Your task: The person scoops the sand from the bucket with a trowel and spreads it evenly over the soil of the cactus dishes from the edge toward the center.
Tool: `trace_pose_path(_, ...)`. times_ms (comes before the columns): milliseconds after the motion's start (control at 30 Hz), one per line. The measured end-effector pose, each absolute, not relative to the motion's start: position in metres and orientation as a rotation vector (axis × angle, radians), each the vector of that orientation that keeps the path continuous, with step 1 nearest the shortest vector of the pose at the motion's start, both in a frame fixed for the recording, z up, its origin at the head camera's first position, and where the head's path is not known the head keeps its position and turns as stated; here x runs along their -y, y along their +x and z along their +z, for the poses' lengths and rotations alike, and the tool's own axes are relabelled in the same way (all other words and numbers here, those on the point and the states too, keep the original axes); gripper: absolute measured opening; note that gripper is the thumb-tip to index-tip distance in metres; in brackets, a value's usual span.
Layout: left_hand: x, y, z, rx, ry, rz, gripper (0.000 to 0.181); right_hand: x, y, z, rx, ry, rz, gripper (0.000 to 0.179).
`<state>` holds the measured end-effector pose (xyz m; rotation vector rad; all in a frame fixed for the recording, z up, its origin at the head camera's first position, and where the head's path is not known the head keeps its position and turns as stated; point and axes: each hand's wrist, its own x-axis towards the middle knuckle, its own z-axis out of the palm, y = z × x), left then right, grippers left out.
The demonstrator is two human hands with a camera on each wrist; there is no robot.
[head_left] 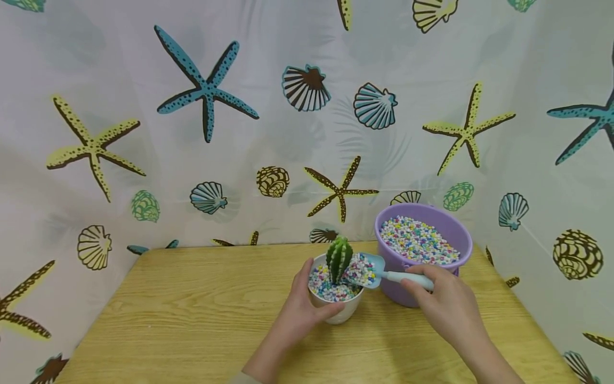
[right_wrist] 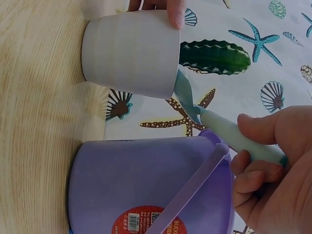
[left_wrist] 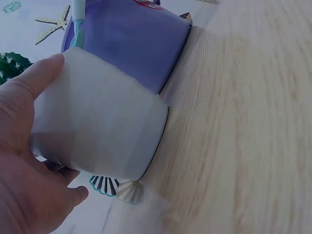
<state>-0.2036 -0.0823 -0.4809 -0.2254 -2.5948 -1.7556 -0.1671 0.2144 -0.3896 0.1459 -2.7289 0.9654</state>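
A white pot (head_left: 341, 316) stands on the table, filled with small multicoloured pellets (head_left: 331, 290) around an upright green cactus (head_left: 339, 258). My left hand (head_left: 304, 305) grips the pot from its left side, thumb along the front near the rim, as the left wrist view also shows. My right hand (head_left: 448, 304) holds a small light-blue shovel (right_wrist: 243, 139) by its handle. In the head view the shovel's blade, loaded with pellets (head_left: 361, 270), is over the pot's right rim, close to the cactus. From the right wrist view, the blade tip sits right at the rim.
A purple bucket (head_left: 398, 285) full of the same pellets (head_left: 417, 240) stands just right of and behind the pot. Its handle (right_wrist: 190, 187) hangs across a red label (right_wrist: 146, 219). Behind the wooden table (head_left: 192, 314) hangs a curtain (head_left: 268, 133) with starfish and shells.
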Motion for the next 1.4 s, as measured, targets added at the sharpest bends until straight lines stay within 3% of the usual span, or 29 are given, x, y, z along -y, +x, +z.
trace_pose_path(967, 0.060, -0.192, -0.488, 2.505, -0.099, -1.607, 0.129, -0.205, -0.164, -0.398, 2.536, 0.294, 0.718, 0.024)
trace_pose_path(1400, 0.093, -0.217, -0.477, 2.659, -0.305, -1.825, 0.129, -0.204, -0.164, -0.395, 2.558, 0.289, 0.724, 0.024)
